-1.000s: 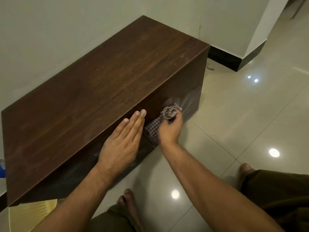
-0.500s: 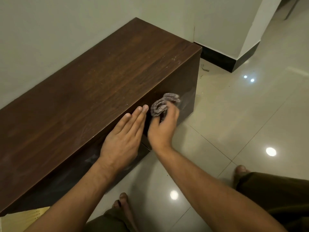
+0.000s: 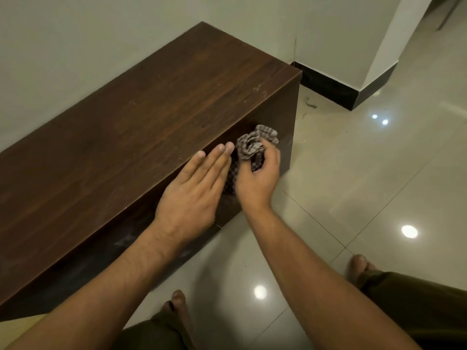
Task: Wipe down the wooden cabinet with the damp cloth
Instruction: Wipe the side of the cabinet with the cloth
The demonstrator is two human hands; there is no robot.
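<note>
A low dark wooden cabinet (image 3: pixel 141 127) stands against the wall, its long top facing me. My right hand (image 3: pixel 257 178) grips a bunched checked cloth (image 3: pixel 255 144) against the cabinet's front face, just below the top edge near the right end. My left hand (image 3: pixel 194 190) lies flat with fingers together on the front edge of the top, right beside the cloth. Part of the cloth hangs down between the two hands.
Glossy beige floor tiles (image 3: pixel 353 188) spread to the right and front. A white wall with black skirting (image 3: pixel 328 84) turns a corner behind the cabinet's right end. A small bit of debris (image 3: pixel 310 102) lies on the floor there. My bare feet (image 3: pixel 177 306) stand close to the cabinet.
My right hand has carried the cloth up the front face, from lower down to just under the top edge. The left hand has stayed flat on the edge.
</note>
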